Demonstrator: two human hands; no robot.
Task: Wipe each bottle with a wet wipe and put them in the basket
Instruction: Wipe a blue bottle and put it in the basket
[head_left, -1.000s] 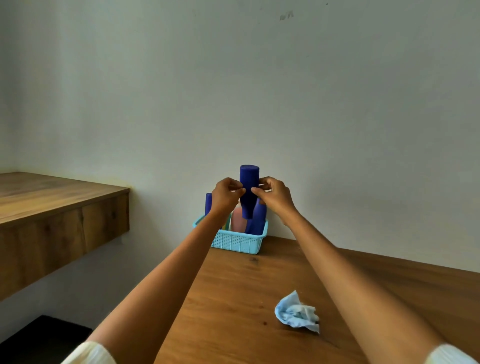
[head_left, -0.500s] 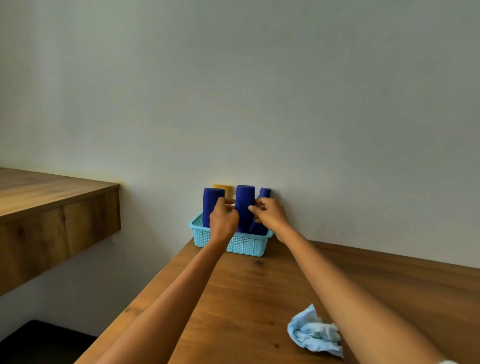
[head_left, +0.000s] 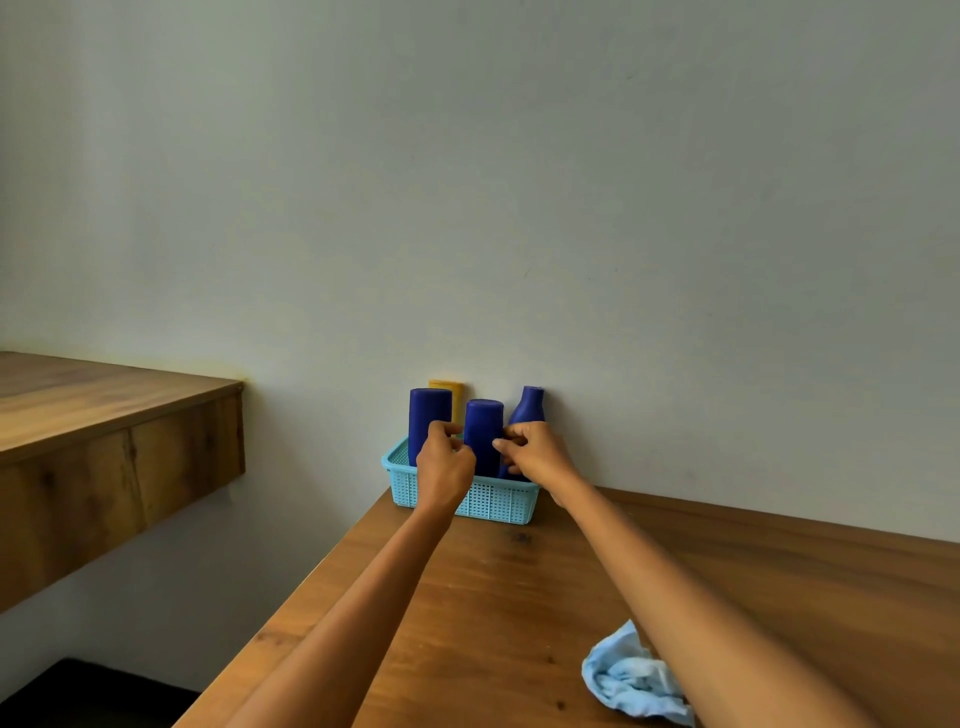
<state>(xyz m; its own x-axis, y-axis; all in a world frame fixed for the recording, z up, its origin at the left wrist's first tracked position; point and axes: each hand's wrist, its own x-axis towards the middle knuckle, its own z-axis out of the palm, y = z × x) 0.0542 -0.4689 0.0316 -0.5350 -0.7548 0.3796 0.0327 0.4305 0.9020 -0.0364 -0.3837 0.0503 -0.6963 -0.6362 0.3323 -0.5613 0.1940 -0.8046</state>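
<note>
Both arms reach out to the basket (head_left: 470, 500): left hand (head_left: 444, 466) and right hand (head_left: 535, 453) pinch the middle blue bottle (head_left: 483, 432) standing inside.

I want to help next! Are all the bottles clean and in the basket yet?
Nearly. Three blue bottles and a yellow one already stand in the turquoise basket. The left hand and right hand are both at the middle blue bottle, seating it there. The blue wipe lies crumpled on the table, and no other bottles show on it, so little seems left.
</note>
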